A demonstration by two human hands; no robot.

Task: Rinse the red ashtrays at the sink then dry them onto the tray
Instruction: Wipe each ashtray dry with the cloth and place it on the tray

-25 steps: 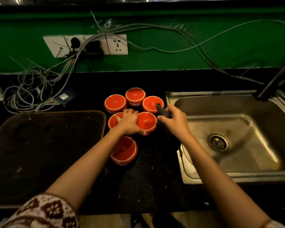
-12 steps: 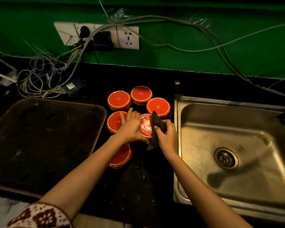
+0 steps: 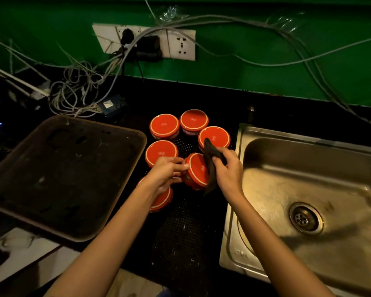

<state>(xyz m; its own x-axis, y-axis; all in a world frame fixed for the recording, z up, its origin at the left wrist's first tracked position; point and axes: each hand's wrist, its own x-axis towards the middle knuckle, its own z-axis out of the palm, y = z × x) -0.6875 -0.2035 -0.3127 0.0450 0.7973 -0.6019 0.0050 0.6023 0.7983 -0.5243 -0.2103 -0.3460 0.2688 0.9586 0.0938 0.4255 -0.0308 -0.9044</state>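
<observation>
Several red ashtrays sit upside down on a black mat (image 3: 180,239) between the tray and the sink. My left hand (image 3: 167,174) grips one red ashtray (image 3: 196,170), tipped on its side so its base faces right. Against that base my right hand (image 3: 228,170) presses a dark cloth (image 3: 210,163). Three ashtrays stand behind, at the back left (image 3: 164,125), back middle (image 3: 194,120) and back right (image 3: 214,136). One more ashtray (image 3: 161,152) lies left of the held one. Another ashtray (image 3: 163,200) is partly hidden under my left wrist.
A large dark tray (image 3: 62,174) lies at the left. The steel sink (image 3: 308,189) with its drain (image 3: 304,218) is at the right. A wall socket strip (image 3: 144,41) and tangled cables (image 3: 79,91) run along the green wall behind.
My left hand has tipped the ashtray up onto its side off the mat. My right hand has brought the cloth from beside the sink onto the ashtray's base.
</observation>
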